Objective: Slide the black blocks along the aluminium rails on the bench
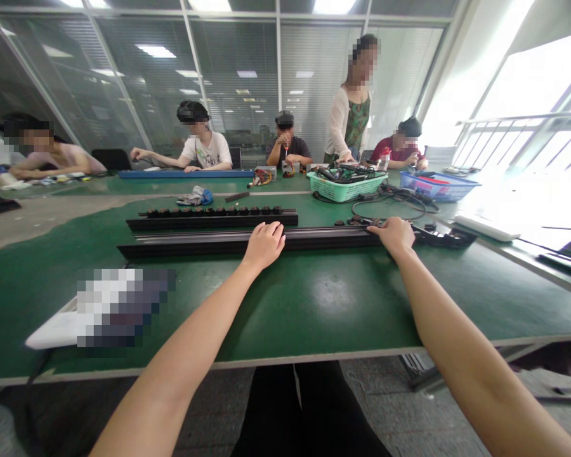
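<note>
A long black rail (pixel 195 244) with a shiny groove lies across the green table in front of me. My left hand (pixel 265 244) is closed over its middle, fingers curled across the far edge. Near the rail's right end, my right hand (pixel 394 235) grips it with thumb and fingers; the fingertips are partly hidden. Small dark parts (pixel 354 221) lie just beyond the right hand. A black end piece with cables (pixel 445 237) stretches to the right of that hand. Behind the rail lies a second black rail (pixel 214 219) with a row of dark round pieces along it.
Across the table (pixel 314 304) several people sit or stand. A green basket (pixel 347 187) of cables and a blue basket (pixel 438 186) stand at the back right. Grey-blue gloves (pixel 196 196) lie at the back. A white object (pixel 57 324), partly blurred, lies front left.
</note>
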Available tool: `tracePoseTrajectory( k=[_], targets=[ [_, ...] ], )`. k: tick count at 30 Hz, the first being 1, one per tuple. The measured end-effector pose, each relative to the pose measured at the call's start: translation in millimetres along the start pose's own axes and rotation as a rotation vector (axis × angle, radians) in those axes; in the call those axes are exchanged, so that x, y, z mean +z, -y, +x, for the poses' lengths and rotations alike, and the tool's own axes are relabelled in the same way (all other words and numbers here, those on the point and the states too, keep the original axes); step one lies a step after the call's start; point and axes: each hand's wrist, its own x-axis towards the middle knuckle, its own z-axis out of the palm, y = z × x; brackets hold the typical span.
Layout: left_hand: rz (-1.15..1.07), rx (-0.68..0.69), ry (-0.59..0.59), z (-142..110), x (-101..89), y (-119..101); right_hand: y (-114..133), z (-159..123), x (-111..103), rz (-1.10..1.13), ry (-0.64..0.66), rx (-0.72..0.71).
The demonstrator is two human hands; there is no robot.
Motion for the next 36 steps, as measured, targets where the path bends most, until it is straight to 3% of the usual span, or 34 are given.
tracePoseTrajectory(
  k=[21,36],
  targets=[
    [-0.020,0.008,-0.017,0.4,-0.5,-0.4,-7.4,7.3,10.3,-0.094,-0.112,-0.055],
    [-0.013,0.000,-0.010,-0.3,-0.1,-0.3,-19.7,13.9,16.1,-0.083,-0.151,-0.015]
  ],
)
